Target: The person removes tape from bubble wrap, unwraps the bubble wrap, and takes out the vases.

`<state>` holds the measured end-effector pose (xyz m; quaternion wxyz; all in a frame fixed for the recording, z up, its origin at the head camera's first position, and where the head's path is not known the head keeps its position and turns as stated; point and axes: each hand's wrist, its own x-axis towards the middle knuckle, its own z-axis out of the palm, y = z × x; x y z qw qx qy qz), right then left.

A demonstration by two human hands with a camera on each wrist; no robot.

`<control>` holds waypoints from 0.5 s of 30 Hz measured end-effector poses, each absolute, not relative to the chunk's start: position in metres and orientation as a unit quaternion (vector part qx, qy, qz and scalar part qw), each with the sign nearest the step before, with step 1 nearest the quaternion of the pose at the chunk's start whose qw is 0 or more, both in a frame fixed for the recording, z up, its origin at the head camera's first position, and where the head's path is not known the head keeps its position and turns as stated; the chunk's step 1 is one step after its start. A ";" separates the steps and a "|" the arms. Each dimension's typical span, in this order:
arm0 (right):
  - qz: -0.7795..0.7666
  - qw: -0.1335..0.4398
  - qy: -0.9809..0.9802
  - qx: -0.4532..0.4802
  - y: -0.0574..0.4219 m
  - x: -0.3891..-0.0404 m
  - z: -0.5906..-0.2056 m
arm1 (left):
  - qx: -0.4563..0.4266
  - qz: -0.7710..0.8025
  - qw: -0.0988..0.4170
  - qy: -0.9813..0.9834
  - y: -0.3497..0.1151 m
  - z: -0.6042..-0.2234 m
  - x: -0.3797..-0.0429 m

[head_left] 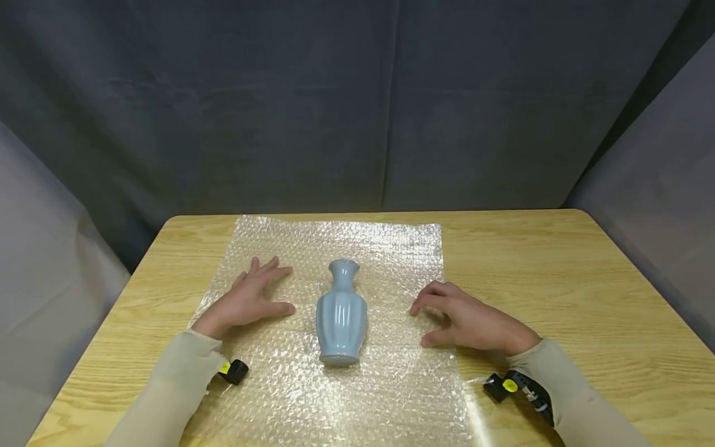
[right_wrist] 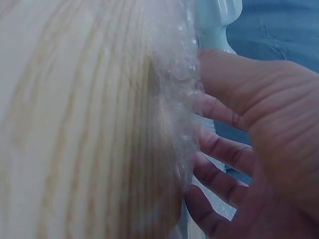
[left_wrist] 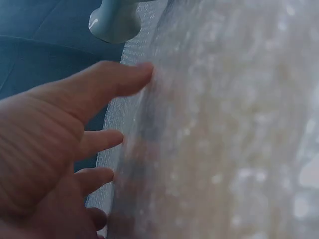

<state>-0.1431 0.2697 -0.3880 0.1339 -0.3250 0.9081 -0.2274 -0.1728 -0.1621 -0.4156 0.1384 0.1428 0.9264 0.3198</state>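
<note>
A glossy pale-blue vase [head_left: 341, 316] with a flared neck lies on a sheet of bubble wrap [head_left: 290, 385], its neck toward the far table edge. To its left, my left hand [head_left: 251, 299] is spread with fingertips at the wrap's surface. My right hand [head_left: 463, 318], fingers loosely bent, is at the wrap's right edge, apart from the vase. In the left wrist view the thumb and fingertips of the left hand [left_wrist: 60, 129] touch or nearly touch the wrap. The right wrist view has the fingertips of the right hand [right_wrist: 264, 124] along the wrap's edge.
The sheet covers the middle of a light wooden table [head_left: 558, 273] with rounded far corners. A dark grey curtain [head_left: 279, 112] hangs behind it, and pale cloth panels [head_left: 44, 285] stand at both sides. Each wrist carries a small black camera [head_left: 238, 372].
</note>
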 end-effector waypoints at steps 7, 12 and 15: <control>-0.232 0.133 0.906 -0.329 0.269 -0.144 -0.385 | 0.148 0.301 0.150 0.930 -0.164 -0.410 -0.167; -0.234 0.136 0.905 -0.328 0.270 -0.144 -0.385 | 0.154 0.293 0.148 0.932 -0.163 -0.409 -0.167; -0.235 0.139 0.905 -0.327 0.270 -0.144 -0.385 | 0.153 0.290 0.149 0.933 -0.163 -0.410 -0.167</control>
